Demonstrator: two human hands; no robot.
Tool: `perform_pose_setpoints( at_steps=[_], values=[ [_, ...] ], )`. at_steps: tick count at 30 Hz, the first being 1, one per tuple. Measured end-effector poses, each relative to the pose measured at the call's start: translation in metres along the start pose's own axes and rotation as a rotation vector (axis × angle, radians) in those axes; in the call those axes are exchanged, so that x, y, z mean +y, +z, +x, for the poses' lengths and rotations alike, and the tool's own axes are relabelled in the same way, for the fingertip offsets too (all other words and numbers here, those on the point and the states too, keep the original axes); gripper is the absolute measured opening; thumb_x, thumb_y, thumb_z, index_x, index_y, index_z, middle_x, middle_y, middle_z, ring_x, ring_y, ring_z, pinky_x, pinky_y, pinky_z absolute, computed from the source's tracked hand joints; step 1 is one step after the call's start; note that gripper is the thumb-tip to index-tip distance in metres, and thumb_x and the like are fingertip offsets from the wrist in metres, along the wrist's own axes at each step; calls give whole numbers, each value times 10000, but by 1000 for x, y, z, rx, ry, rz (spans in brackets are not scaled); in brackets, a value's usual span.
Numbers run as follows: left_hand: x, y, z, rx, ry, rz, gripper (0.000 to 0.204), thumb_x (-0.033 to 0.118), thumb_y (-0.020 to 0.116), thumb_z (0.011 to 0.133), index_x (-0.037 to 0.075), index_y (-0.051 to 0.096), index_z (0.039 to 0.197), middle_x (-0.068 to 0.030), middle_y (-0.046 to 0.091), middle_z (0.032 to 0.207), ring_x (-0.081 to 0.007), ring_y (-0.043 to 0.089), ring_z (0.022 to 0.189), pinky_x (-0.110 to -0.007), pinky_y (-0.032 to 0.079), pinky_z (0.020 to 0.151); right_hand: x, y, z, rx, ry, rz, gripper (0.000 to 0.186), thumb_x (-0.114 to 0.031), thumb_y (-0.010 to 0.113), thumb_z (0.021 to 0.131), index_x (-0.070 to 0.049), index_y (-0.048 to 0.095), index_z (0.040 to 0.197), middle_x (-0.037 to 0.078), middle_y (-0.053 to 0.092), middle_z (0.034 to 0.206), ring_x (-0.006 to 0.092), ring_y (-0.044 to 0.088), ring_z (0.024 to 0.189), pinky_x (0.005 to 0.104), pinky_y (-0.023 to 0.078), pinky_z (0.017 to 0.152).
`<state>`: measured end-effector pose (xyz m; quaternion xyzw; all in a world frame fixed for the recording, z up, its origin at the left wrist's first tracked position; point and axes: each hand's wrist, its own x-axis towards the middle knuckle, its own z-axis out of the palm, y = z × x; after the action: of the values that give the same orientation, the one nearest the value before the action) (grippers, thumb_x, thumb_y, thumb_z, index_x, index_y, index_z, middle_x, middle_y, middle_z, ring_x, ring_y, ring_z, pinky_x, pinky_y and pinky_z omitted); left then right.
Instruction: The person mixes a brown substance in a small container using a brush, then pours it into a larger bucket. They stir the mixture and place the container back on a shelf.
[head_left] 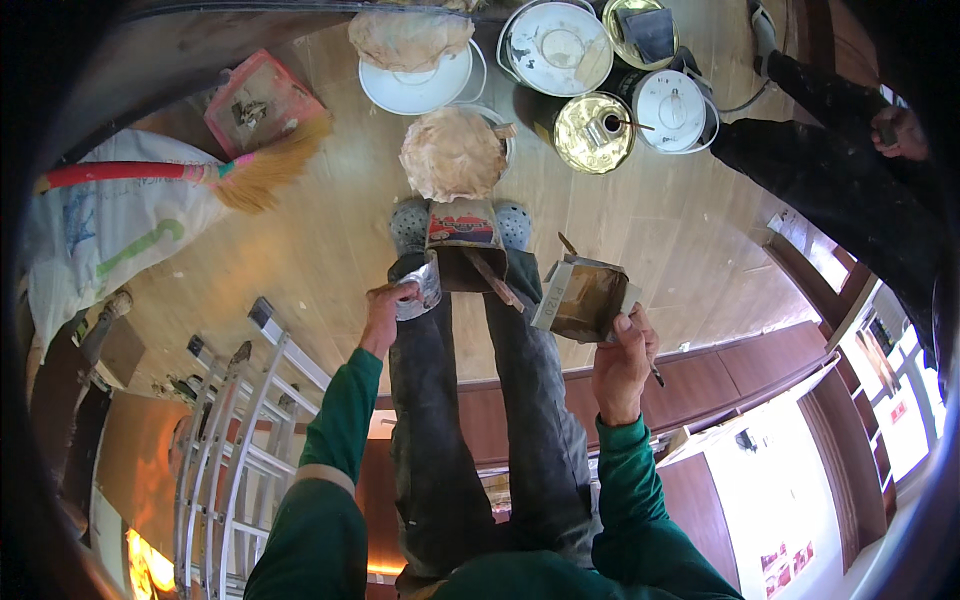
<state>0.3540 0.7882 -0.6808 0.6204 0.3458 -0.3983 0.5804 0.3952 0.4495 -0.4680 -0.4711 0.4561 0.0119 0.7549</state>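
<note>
My left hand [382, 318] grips a small silvery metal can [425, 293], low over my left leg, beside an open rectangular container [462, 225] that stands between my grey clogs [408, 225] with a wooden stick [490, 275] sticking out of it. My right hand [625, 365] holds an open, stained grey cardboard box [585, 298] by its corner, over to the right of that container. A thin brush or stick pokes out below those fingers, and another behind the box. A round, crumpled, paper-like beige cover [450, 150] sits just beyond my feet, partly over a white bucket.
Lidded buckets [555, 45] and cans [590, 140] stand at the top. A broom [270, 175] lies over a white sack [120, 240], near a red tray [230, 105]. Aluminium ladders [250, 430] are lower left. Another person's dark-clothed legs [770, 160] and hand [895, 130] are at right.
</note>
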Motion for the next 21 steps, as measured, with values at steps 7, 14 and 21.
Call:
perform_pose_setpoints(
  at_steps=[7, 14, 21],
  values=[
    [-5, -62, 51, 0, -208, 11, 335, 233, 771, 718, 38, 676, 973, -63, 694, 956, -192, 651, 902, -342, 485, 851, 9, -24, -2, 102, 5, 3, 136, -130, 644, 881, -47, 602, 980, 65, 617, 1122, 203, 601, 1077, 391, 470, 975],
    [98, 74, -71, 59, 857, 978, 629, 115, 736, 701, 55, 543, 1297, -154, 525, 1328, -350, 534, 1200, -450, 427, 1012, 2, -31, -5, 136, -40, 10, 103, -114, 652, 874, -61, 566, 899, 63, 591, 1129, 214, 557, 1097, 415, 445, 974],
    [-17, 172, -6, -206, 860, 1423, 349, 116, 652, 809, 34, 587, 1141, -138, 517, 1162, -299, 592, 1004, -395, 539, 813, -19, -6, -1, 154, -122, 55, 124, -132, 638, 883, -20, 588, 868, -17, 547, 821, 72, 494, 784, 227, 402, 772]
  ],
)
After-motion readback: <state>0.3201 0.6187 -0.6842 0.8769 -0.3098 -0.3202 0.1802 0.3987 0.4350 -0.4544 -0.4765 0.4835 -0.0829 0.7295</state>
